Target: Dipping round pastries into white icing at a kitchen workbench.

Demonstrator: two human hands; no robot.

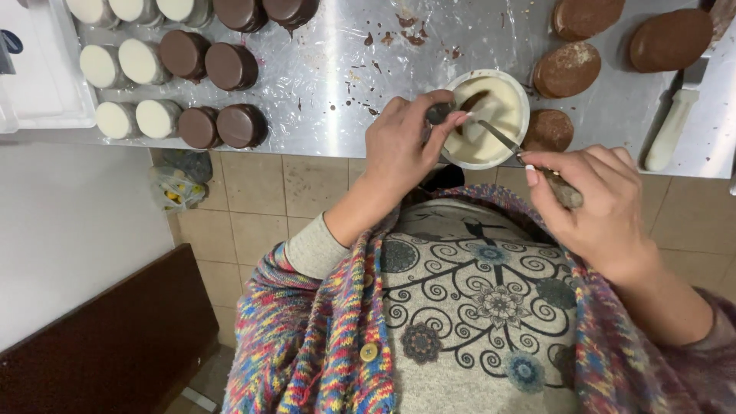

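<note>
At the table's near edge, a bowl of white coating is gripped by the left hand. A knife is clamped in the right hand. Many coated rounds are lined up; plain brown cookies are left.

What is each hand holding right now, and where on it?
The left hand grips the near rim of the white bowl of pale coating. The right hand holds a knife by its handle, its blade reaching into the bowl.

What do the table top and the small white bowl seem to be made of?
Table top: probably metal under clear plastic film; it shines with wrinkled glare. Bowl: smooth white, plastic or ceramic, cannot tell; the left hand steadies it.
</note>
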